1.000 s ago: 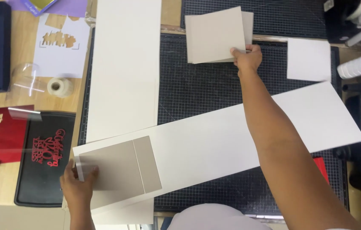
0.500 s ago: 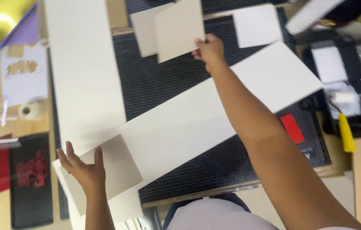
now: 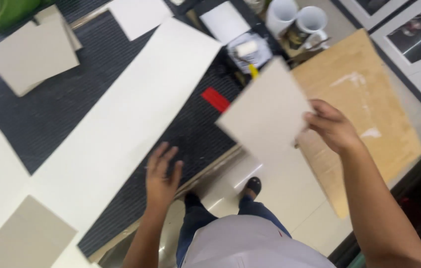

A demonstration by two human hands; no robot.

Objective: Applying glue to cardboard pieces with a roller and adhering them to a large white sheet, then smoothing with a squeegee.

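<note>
While the right hand pinches a grey card by its edge, lifted clear beyond the counter, the left hand, fingers spread and empty, steadies the long white sheet.

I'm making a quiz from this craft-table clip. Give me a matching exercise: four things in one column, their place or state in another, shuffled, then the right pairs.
Things:
1. grey card square
2. left hand
3. red patch
4. two white mugs

Places or states:
A. flat on the dark mat's edge, fingers spread
B. at the top, beside a plywood board
C. held up in the right hand
D. lying on the dark mat

Pairs: 1-C, 2-A, 3-D, 4-B
</note>
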